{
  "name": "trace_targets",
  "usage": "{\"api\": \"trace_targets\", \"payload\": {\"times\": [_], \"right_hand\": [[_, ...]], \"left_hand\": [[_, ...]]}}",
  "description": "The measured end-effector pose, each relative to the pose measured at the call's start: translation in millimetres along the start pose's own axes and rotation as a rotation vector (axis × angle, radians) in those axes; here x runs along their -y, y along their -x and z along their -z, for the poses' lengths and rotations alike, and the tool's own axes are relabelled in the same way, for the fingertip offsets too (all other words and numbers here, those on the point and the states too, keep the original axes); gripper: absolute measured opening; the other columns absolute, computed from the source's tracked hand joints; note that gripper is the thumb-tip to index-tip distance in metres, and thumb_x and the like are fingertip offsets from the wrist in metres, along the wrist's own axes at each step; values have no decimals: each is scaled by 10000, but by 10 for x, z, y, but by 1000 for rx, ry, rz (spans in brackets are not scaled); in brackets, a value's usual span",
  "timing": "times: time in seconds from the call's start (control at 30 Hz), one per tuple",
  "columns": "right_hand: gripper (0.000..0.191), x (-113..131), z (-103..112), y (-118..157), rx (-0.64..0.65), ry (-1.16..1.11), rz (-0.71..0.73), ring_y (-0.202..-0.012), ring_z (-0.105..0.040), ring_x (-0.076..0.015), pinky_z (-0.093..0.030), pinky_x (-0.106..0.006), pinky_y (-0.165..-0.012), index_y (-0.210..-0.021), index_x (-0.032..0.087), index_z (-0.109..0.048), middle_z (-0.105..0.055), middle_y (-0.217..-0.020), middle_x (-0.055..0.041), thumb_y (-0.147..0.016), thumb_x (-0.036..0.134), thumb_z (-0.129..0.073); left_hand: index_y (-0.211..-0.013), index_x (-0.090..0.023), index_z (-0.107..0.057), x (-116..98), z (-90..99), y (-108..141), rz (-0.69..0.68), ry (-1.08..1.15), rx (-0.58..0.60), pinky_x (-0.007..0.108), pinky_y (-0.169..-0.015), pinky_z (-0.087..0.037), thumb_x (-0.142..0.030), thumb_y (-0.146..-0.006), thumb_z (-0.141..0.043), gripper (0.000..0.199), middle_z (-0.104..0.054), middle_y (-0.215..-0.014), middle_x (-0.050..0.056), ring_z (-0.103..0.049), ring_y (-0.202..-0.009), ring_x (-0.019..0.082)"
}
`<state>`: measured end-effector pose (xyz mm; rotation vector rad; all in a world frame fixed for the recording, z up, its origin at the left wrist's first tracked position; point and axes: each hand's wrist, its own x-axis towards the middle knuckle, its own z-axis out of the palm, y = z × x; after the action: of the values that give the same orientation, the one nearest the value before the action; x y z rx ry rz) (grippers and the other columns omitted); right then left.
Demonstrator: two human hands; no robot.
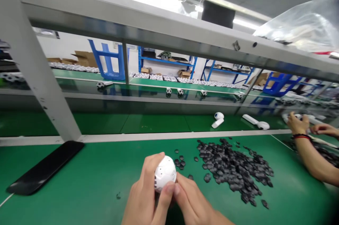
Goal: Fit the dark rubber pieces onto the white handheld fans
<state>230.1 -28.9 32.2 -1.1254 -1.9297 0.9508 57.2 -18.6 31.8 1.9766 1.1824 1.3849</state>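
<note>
A white ball (pixel 165 172) with small holes and dark slots along its left edge is held low in the middle of the view. My left hand (pixel 148 189) wraps round its left side, with the thumb across the front. The fingertips of my right hand (pixel 193 196) are pinched together at the ball's lower right, close to the left thumb; whether a small part sits between them is hidden. Right of the ball, many small black pieces (pixel 233 165) lie heaped on the green table (pixel 92 182), and several more (pixel 180 162) lie just beside it.
A long black tray-like piece (pixel 46 166) lies at the left. Beyond the table's white edge are white parts (pixel 218 120) and a white handled piece (pixel 256 122). A metal frame (pixel 45 59) rises at the left. Another person's hands (pixel 299 124) work at the far right.
</note>
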Motion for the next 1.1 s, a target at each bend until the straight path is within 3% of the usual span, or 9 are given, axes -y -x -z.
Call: {"api": "trace_targets", "payload": {"times": [0.17, 0.3, 0.47, 0.67, 0.8, 0.97, 1.1], "right_hand": [[453, 223, 112, 81, 39, -68, -147, -1249, -606, -293, -547, -372, -980, -1438, 330, -555, -658, -1346, -80, -1097, 533, -338], [425, 388, 218, 72, 96, -93, -148, -1202, -624, -284, -554, -375, -974, -1366, 329, -599, -683, -1269, -80, -1092, 541, -352], [397, 297, 158, 16, 55, -36, -66, -1022, -660, -272, -548, -398, -973, -1260, 285, -648, -700, -1141, -91, -1079, 534, -398], [497, 92, 37, 11, 21, -10, 4, -1170, -624, -298, -505, -423, -1039, -1418, 266, -563, -677, -1277, -115, -1103, 528, -282], [486, 67, 38, 24, 19, 29, -10, -1154, -618, -291, -495, -411, -1033, -1395, 246, -562, -671, -1255, -115, -1113, 495, -254], [445, 140, 74, 40, 89, -8, -36, -822, -599, -210, -529, -339, -797, -1218, 227, -603, -665, -1010, -66, -1128, 446, -226], [436, 152, 86, 46, 102, -30, -62, -840, -574, -201, -518, -327, -784, -1284, 248, -584, -640, -1004, -53, -1136, 434, -218]], "left_hand": [[-1402, -304, -450, 25, -22, 28, 15, -47, -31, 316, -612, -590, -477, -1034, -443, 406, -591, -1328, 129, -713, -832, 233], [-1430, -331, -413, 35, -1, 24, -29, -58, -5, 320, -608, -579, -439, -1042, -440, 404, -555, -1357, 128, -687, -764, 200], [-1446, -344, -369, 32, 52, 5, -62, -40, 67, 312, -584, -563, -402, -1048, -415, 404, -558, -1318, 127, -669, -723, 185], [-1493, -339, -300, 49, 49, 5, -155, -134, 72, 330, -632, -592, -342, -1037, -438, 476, -509, -1365, 135, -699, -772, 195], [-1493, -300, -296, 36, 47, 6, -199, -188, 57, 340, -647, -598, -315, -1033, -449, 485, -502, -1366, 151, -706, -779, 200], [-1494, -236, -318, 31, 56, 3, -264, -241, 49, 341, -636, -586, -305, -1037, -455, 482, -496, -1360, 181, -706, -827, 217], [-1495, -211, -329, 33, 58, -5, -303, -291, 43, 334, -636, -573, -312, -1036, -467, 490, -502, -1356, 196, -697, -842, 220]]}}
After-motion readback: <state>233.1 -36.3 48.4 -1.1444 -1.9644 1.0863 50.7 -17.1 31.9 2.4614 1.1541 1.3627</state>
